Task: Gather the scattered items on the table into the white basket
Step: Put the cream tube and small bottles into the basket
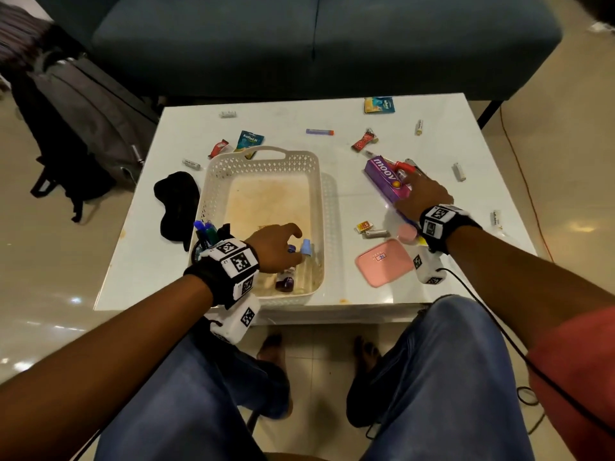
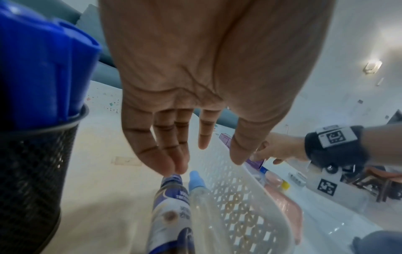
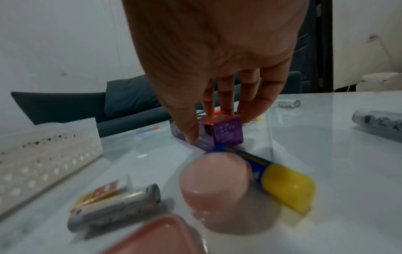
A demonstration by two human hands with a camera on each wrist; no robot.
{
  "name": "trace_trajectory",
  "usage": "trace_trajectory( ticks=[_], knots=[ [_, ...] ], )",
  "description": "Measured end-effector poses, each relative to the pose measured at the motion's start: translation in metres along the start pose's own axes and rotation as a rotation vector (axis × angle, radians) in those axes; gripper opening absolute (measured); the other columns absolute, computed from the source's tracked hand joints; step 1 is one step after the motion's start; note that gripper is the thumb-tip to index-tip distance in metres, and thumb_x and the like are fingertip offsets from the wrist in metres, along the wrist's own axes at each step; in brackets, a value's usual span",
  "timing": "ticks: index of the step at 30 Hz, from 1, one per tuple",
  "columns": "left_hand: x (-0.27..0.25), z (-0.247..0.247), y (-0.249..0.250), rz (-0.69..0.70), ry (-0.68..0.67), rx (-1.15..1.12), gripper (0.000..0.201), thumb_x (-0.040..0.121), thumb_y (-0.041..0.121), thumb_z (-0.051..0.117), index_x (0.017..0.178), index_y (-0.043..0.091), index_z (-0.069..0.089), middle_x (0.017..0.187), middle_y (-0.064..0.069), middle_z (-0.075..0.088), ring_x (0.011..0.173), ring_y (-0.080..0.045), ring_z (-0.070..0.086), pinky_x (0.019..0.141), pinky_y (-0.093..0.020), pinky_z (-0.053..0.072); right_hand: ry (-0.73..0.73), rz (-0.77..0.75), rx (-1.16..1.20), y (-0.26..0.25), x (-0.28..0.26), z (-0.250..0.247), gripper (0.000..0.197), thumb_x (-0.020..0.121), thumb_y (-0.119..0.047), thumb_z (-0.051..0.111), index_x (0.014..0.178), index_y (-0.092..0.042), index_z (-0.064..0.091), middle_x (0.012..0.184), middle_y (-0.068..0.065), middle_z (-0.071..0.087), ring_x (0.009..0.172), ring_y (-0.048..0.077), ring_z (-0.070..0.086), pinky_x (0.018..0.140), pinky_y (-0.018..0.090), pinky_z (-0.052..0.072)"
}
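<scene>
Tabletop purple box points away, leftward.

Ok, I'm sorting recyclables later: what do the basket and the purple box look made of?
The white basket looks like moulded matte plastic: its walls are a stiff punched lattice. The purple box looks like glossy printed cardboard, with folded end flaps in the right wrist view. Both are judged by look only.
</scene>
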State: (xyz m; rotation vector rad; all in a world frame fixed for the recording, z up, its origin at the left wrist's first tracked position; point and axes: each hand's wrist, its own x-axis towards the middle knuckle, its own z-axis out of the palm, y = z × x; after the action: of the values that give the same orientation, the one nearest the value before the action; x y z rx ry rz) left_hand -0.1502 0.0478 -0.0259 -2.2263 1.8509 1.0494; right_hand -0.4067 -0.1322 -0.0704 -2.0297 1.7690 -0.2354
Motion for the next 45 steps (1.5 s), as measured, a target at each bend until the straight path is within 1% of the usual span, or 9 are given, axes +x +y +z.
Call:
trace_trajectory(
  ticks=[6, 12, 20, 23, 28, 32, 34, 38, 45],
  knots=[
    [-0.028, -0.019, -0.012, 0.069, 0.12, -0.139, 0.029, 0.087, 0.043, 0.063, 0.107, 0.023, 0.061, 0.093, -0.001, 0.066, 0.089, -0.018, 0.062, 0.08, -0.031, 0.047, 0.088, 0.025, 0.153, -0.029, -0.007, -0.016, 0.045, 0.068, -0.041, 0.071, 0.111, -0.03, 0.066, 0.105, 0.0, 0.072, 0.098, 0.025, 0.066, 0.081, 0.03, 0.049],
    [-0.066, -0.042, -0.044, 0.076, 0.247, -0.243, 0.018, 0.086, 0.039, 0.065, 0.084, 0.021, 0.063, 0.072, 0.003, 0.064, 0.068, -0.017, 0.061, 0.066, -0.031, 0.05, 0.026, -0.246, 0.293, -0.095, -0.075, -0.018, 0.032, 0.066, -0.046, 0.076, 0.094, -0.033, 0.067, 0.068, -0.011, 0.068, 0.073, 0.006, 0.064, 0.061, 0.018, 0.038],
    [-0.091, -0.046, -0.091, -0.02, 0.345, -0.197, 0.013, 0.084, 0.031, 0.068, 0.083, 0.018, 0.062, 0.079, -0.004, 0.065, 0.072, -0.018, 0.059, 0.066, -0.03, 0.048, -0.272, -0.45, 0.053, -0.171, -0.143, 0.051, 0.039, 0.072, -0.05, 0.07, 0.097, -0.023, 0.06, 0.1, 0.002, 0.071, 0.086, 0.024, 0.064, 0.074, 0.03, 0.046],
    [-0.092, -0.043, -0.106, -0.083, 0.345, -0.133, 0.017, 0.084, 0.032, 0.068, 0.085, 0.016, 0.062, 0.078, -0.003, 0.062, 0.069, -0.015, 0.054, 0.059, -0.026, 0.04, -0.316, -0.484, -0.077, -0.187, -0.153, 0.079, 0.037, 0.078, -0.049, 0.065, 0.091, -0.016, 0.055, 0.091, 0.007, 0.067, 0.084, 0.028, 0.063, 0.067, 0.031, 0.041],
    [-0.09, -0.051, -0.125, -0.107, 0.217, -0.095, 0.021, 0.086, 0.034, 0.066, 0.093, 0.015, 0.064, 0.087, -0.001, 0.061, 0.082, -0.017, 0.055, 0.071, -0.027, 0.04, -0.414, -0.457, -0.204, -0.201, -0.159, 0.101, 0.038, 0.081, -0.045, 0.067, 0.092, -0.009, 0.059, 0.088, 0.012, 0.061, 0.087, 0.03, 0.06, 0.072, 0.034, 0.04],
    [-0.084, -0.067, -0.136, -0.151, 0.167, -0.115, 0.023, 0.086, 0.035, 0.066, 0.094, 0.014, 0.062, 0.082, -0.001, 0.061, 0.076, -0.018, 0.057, 0.058, -0.024, 0.043, -0.438, -0.482, -0.263, -0.2, -0.149, 0.095, 0.043, 0.086, -0.043, 0.062, 0.06, -0.013, 0.045, 0.06, 0.002, 0.043, 0.061, 0.022, 0.047, 0.056, 0.025, 0.033],
    [-0.079, -0.077, -0.142, -0.16, 0.152, -0.098, 0.023, 0.086, 0.035, 0.066, 0.093, 0.013, 0.063, 0.08, -0.002, 0.064, 0.073, -0.019, 0.059, 0.055, -0.024, 0.045, -0.461, -0.494, -0.295, -0.197, -0.14, 0.091, 0.044, 0.087, -0.043, 0.06, 0.057, -0.015, 0.044, 0.061, 0.003, 0.049, 0.061, 0.022, 0.05, 0.059, 0.028, 0.039],
    [-0.067, -0.102, -0.138, -0.126, 0.197, -0.004, 0.02, 0.086, 0.032, 0.066, 0.092, 0.013, 0.066, 0.087, -0.005, 0.068, 0.078, -0.02, 0.06, 0.069, -0.027, 0.046, -0.382, -0.475, -0.168, -0.188, -0.111, 0.058, 0.033, 0.083, -0.048, 0.066, 0.082, -0.017, 0.075, 0.087, 0.002, 0.074, 0.079, 0.021, 0.067, 0.074, 0.032, 0.054],
    [-0.022, -0.145, -0.055, 0.012, 0.203, -0.004, 0.021, 0.086, 0.037, 0.065, 0.094, 0.018, 0.063, 0.087, -0.005, 0.068, 0.075, -0.02, 0.065, 0.065, -0.028, 0.049, -0.116, -0.235, -0.126, -0.105, -0.027, -0.02, 0.026, 0.084, -0.045, 0.067, 0.09, -0.022, 0.076, 0.097, 0.002, 0.072, 0.096, 0.024, 0.065, 0.08, 0.031, 0.048]
  ],
)
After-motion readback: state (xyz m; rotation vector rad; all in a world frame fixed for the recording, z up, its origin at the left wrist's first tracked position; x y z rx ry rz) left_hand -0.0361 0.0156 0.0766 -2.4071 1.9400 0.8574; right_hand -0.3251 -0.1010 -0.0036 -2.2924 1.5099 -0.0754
